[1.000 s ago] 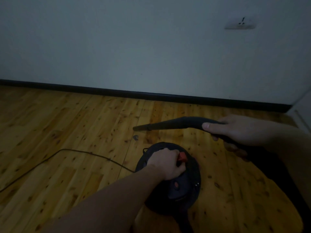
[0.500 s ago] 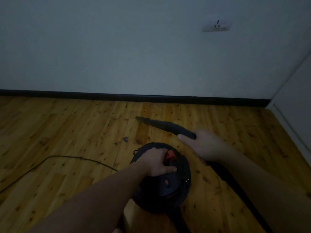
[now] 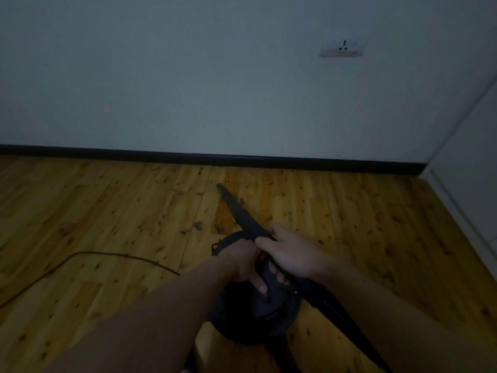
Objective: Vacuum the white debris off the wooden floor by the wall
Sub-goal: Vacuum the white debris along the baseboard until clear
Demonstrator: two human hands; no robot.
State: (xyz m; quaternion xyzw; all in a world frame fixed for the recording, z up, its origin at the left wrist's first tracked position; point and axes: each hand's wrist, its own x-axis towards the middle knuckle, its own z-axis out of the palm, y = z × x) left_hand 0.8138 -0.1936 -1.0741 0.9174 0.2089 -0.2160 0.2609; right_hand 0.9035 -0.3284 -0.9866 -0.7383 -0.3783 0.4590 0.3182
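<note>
Room was dim, detail poor. Left hand (image 3: 243, 261) and right hand (image 3: 291, 255) covered most of vacuum canister (image 3: 255, 316) top; red part barely showed between them. Hose (image 3: 338, 316) ran off bottom edge right of canister. Cord (image 3: 88, 255) left of canister ran off left edge. Small grey speck (image 3: 198, 226) beyond canister too small to identify. Socket (image 3: 342, 48) detail blurred.

black nozzle (image 3: 243, 215) angled floorward, vacuum (image 3: 258, 310) dim, perhaps upright

Both bare forearms outstretched, left hand (image 3: 243, 262) and right hand (image 3: 289, 253) curled closed, knuckles touching.
</note>
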